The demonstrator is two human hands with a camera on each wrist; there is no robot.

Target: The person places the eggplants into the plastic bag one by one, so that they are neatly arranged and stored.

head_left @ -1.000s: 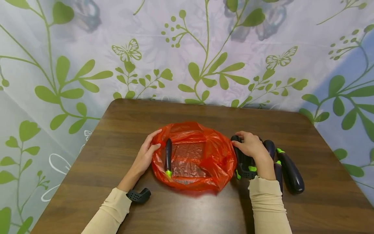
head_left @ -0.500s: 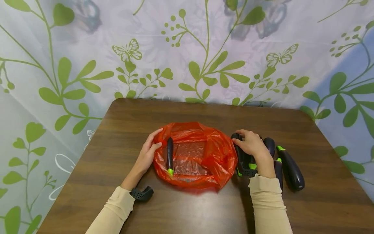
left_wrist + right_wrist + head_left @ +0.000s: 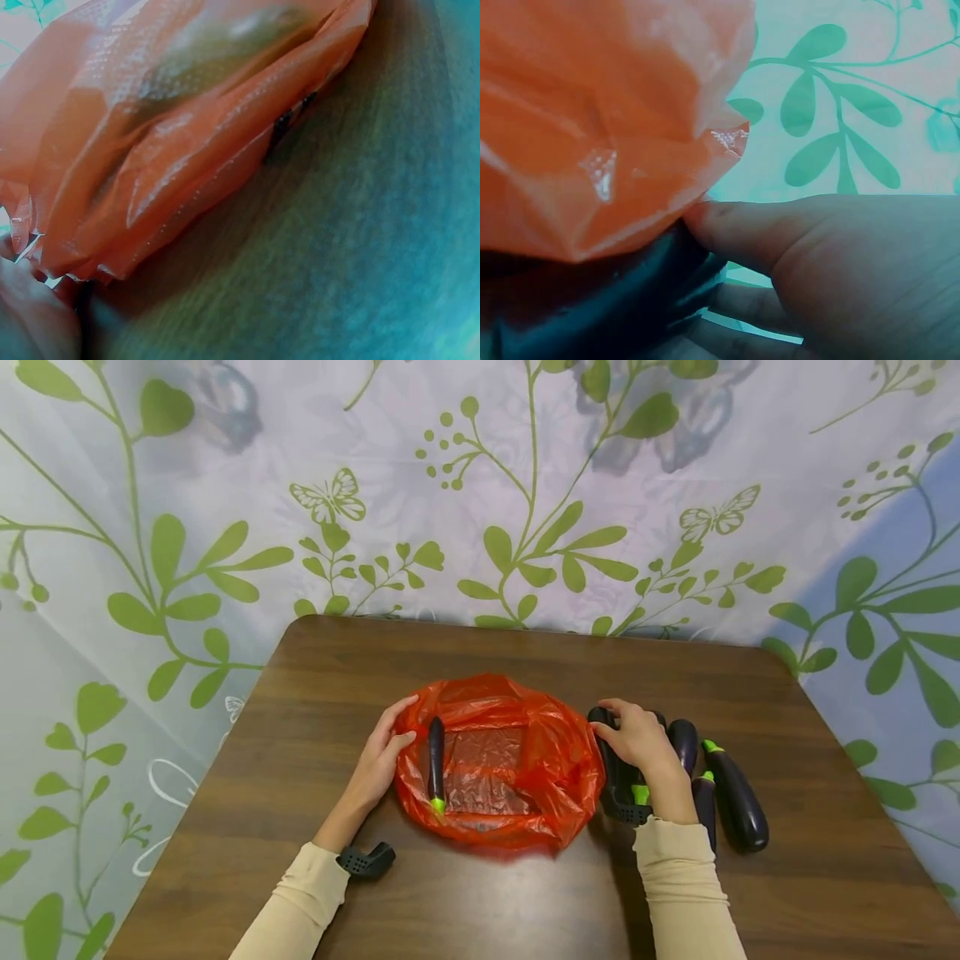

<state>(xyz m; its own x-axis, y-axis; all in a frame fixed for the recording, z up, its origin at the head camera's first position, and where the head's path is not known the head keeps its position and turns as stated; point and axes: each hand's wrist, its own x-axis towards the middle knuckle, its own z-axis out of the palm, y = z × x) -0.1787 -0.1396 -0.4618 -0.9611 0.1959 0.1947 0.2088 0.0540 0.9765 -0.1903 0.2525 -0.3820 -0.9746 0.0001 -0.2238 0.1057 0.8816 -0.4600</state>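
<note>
In the head view a red plastic bag point(image 3: 562, 768) lies with its mouth spread wide on the table. One slim dark eggplant point(image 3: 437, 760) with a green stem end is inside, along the bag's left side. My left hand point(image 3: 377, 758) pinches the bag's left rim between thumb and fingers. To the right of the bag, my right hand point(image 3: 639, 745) grips a dark eggplant point(image 3: 611, 764) near its far end. The right wrist view shows the thumb point(image 3: 731, 229) against this eggplant point(image 3: 622, 300), right by the bag's edge; the fingers are partly hidden behind it.
Several more eggplants lie close to the right forearm, among them a thick one point(image 3: 738, 797) and a slimmer one point(image 3: 705, 802). Brown wooden table point(image 3: 360, 652) surrounds the bag. A leaf-patterned cloth point(image 3: 465, 527) hangs behind the table's far edge.
Both hands keep their places on the bag and the eggplant. Only a slight shift of the head view shows.
</note>
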